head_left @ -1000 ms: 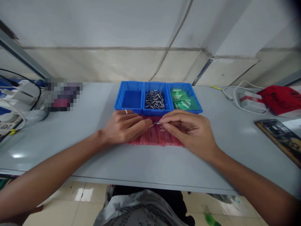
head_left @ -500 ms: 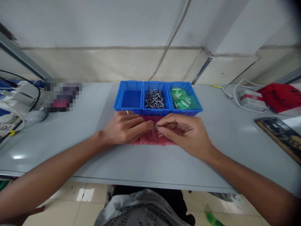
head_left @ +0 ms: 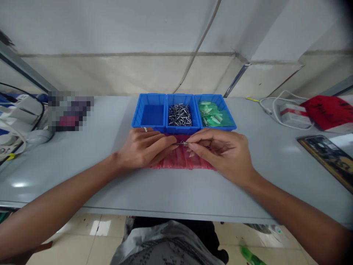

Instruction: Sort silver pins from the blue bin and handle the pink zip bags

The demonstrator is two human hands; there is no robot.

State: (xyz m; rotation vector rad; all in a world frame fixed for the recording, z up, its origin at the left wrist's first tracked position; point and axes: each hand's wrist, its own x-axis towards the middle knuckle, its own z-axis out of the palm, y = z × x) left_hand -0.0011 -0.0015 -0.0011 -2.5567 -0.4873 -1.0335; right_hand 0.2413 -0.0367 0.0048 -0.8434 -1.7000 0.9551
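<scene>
A thin metal pin [head_left: 179, 143] spans the short gap between my two hands. My left hand [head_left: 145, 148], with a ring on one finger, pinches its left end between thumb and index finger. My right hand [head_left: 227, 149] pinches a small silvery piece [head_left: 185, 144] at the pin's right end; whether the two are joined I cannot tell. Both hands are above a red plastic sheet or bag [head_left: 179, 160] on the table. Just beyond them, the middle blue bin [head_left: 183, 129] holds many small shiny metal parts [head_left: 180, 115].
Beside it stand a left blue bin [head_left: 149, 127] and a right blue bin [head_left: 220, 128] with green plastic bags [head_left: 213, 114]. White cables and chargers [head_left: 27, 106] crowd the far left. A phone [head_left: 328, 156], a small box [head_left: 295, 116] and a red package [head_left: 325, 110] lie right.
My hands have drawn slightly apart, so more of the metal pin shows between the fingertips. My right hand has shifted a little right, and the camera view has moved slightly.
</scene>
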